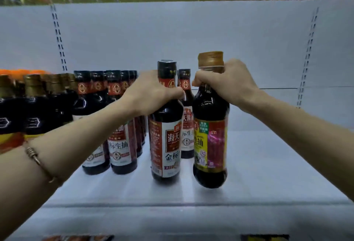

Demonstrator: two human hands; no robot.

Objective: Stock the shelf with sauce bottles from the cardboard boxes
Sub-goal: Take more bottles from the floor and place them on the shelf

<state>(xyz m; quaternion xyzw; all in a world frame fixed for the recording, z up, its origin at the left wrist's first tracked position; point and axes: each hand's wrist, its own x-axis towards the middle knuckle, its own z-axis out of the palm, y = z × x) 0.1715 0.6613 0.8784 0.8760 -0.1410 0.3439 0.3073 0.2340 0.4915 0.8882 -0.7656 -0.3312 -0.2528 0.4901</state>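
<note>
I have a bottle in each hand, both caught by the neck so I can set them down upright. My left hand point(153, 92) wraps the neck of the black-capped bottle point(166, 145), which stands on the shelf point(268, 164) just right of the rows of bottles point(107, 118), extending them. My right hand point(228, 82) clenches the gold-capped bottle point(210, 141), slightly tilted, its base seemingly just off the shelf, so I judge it goes alongside next.

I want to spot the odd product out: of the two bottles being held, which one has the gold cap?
The bottle in the right hand, with the yellow-green label; the left hand's bottle has a black cap and red-white label.
</note>
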